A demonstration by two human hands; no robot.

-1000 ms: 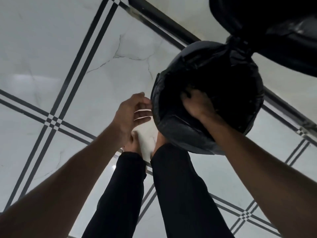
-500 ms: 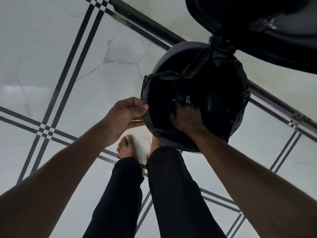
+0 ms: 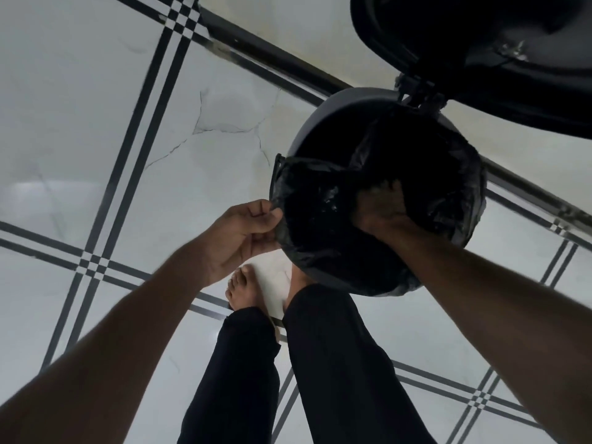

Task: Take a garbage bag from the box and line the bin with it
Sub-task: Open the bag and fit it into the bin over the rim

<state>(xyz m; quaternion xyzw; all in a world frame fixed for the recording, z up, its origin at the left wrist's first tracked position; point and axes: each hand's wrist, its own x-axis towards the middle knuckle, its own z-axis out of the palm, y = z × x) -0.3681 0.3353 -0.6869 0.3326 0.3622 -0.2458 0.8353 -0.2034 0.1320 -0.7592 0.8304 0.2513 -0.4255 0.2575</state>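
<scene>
The left hand has a tight grip on the near-left edge of the black garbage bag, pinching the thin plastic between thumb and fingers, while the right hand is down inside the bag and I cannot tell if its grip is open or closed. The bag sits in the round bin, which stands straight up on the floor with its open mouth facing up and its lid tipped back. The floor is pale shiny tile with dark double lines, and bare feet stand just beside the bin.
</scene>
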